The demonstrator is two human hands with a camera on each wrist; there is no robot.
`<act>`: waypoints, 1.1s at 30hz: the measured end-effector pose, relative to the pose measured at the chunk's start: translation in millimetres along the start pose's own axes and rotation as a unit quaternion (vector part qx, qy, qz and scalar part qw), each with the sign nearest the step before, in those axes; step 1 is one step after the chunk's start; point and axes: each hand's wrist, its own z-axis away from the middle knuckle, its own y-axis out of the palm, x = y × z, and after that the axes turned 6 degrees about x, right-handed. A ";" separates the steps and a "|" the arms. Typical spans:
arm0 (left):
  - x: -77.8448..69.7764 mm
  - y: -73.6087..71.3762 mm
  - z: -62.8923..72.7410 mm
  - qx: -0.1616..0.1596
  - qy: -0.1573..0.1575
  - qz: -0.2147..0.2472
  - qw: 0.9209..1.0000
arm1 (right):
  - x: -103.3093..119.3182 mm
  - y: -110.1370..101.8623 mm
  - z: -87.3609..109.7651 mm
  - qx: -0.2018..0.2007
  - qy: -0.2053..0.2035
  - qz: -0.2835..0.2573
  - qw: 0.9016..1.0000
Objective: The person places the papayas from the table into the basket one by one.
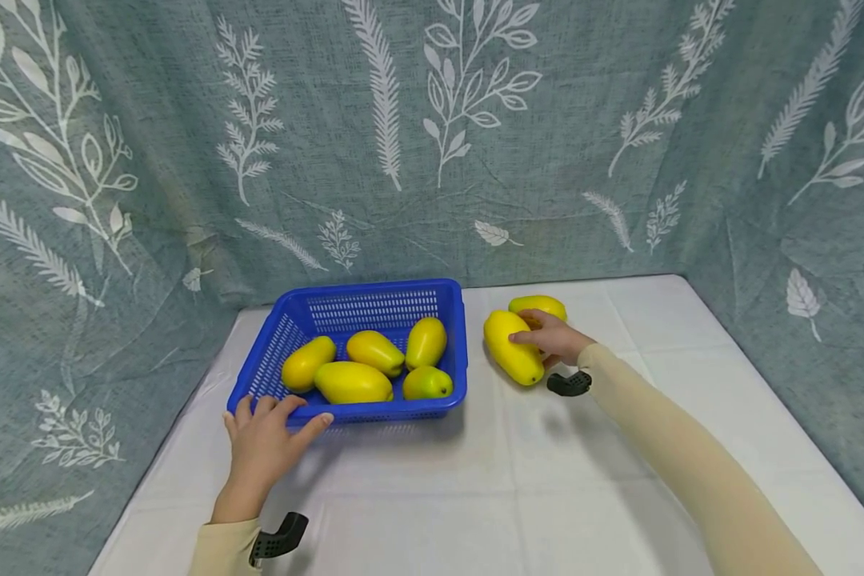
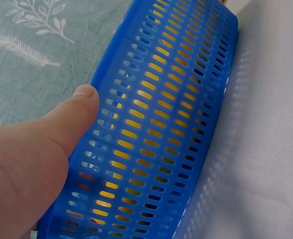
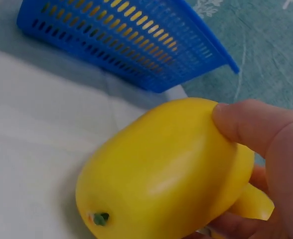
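My right hand (image 1: 556,339) grips a large yellow papaya (image 1: 513,349) to the right of the basket. In the right wrist view, the thumb (image 3: 241,122) presses one side of the papaya (image 3: 156,169) while the other fingers go under and behind it, partly hidden. Its green stem end faces away from the palm. My left hand (image 1: 262,448) holds the front left corner of a blue plastic basket (image 1: 403,410), fingers over the rim. Against the outer wall lies its thumb (image 2: 84,102) in the left wrist view. Inside sit several yellow fruits, among them one green-tinged fruit (image 1: 428,383).
Another yellow papaya (image 1: 538,306) lies just behind the gripped one. Table and cloth are white (image 1: 432,512). A grey-green curtain (image 1: 403,224) with white leaf prints stands along the back and both sides, close behind the basket.
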 end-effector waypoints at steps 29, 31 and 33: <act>5.1 -4.2 -0.2 0.004 -0.008 -0.003 1.000 | 139.3 61.7 3.2 -0.045 -0.109 -0.271 0.955; 3.7 -3.0 -0.5 0.011 -0.014 -0.006 1.000 | 140.3 82.5 -3.3 -0.036 -0.097 -0.260 0.960; 1.5 -1.8 -0.7 0.016 -0.019 -0.006 1.000 | 139.2 100.8 -9.4 -0.029 -0.082 -0.244 0.966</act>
